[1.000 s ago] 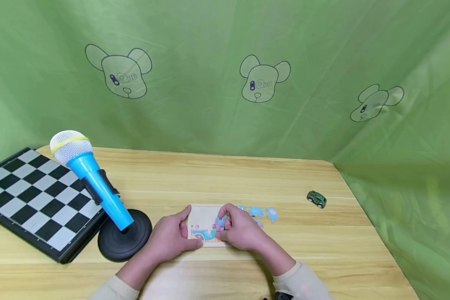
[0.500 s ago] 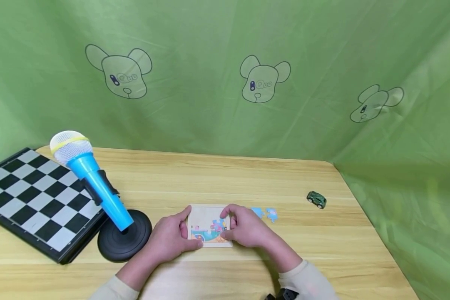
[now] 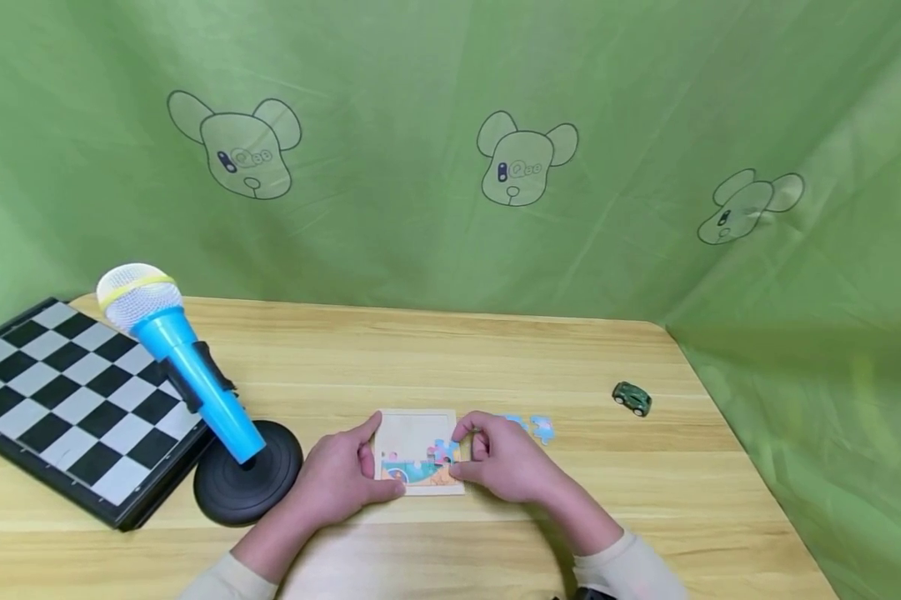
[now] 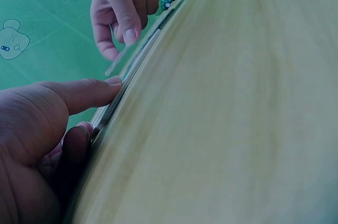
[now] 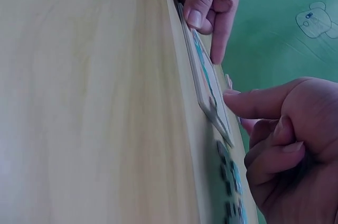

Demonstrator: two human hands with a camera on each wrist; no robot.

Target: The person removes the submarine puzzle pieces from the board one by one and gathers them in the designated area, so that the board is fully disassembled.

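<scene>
The puzzle tray [image 3: 412, 450] lies flat on the table [image 3: 435, 358] near the front edge, at 6 o'clock from the table's middle. The left hand [image 3: 341, 477] grips the tray's left edge — thumb on top along the rim, fingers curled beneath the near corner; the left wrist view shows the thumb [image 4: 84, 93] lying along the tray's edge [image 4: 127, 78]. The right hand [image 3: 504, 458] is at 3 o'clock of the tray, pinching a puzzle piece [image 3: 444, 451] between thumb and forefinger, the piece touching the tray's lower right part beside pieces already set along the bottom. In the right wrist view the forefinger [image 5: 248, 100] presses down on the tray's near corner [image 5: 211, 105], the other fingers curled in, and the left hand [image 5: 208, 2] shows at the far end.

Loose pieces [image 3: 542, 427] lie just beside the right hand, at 2 o'clock of it. A toy car [image 3: 633, 398] sits well apart at 2 o'clock from the tray, near the table's right edge. At 9 o'clock of the tray stands a blue microphone [image 3: 176, 358], tilted on a round black base [image 3: 247, 483], and beyond it at 10 o'clock — a chessboard [image 3: 67, 400]. A green cloth [image 3: 450, 150] with bear heads hangs behind.
</scene>
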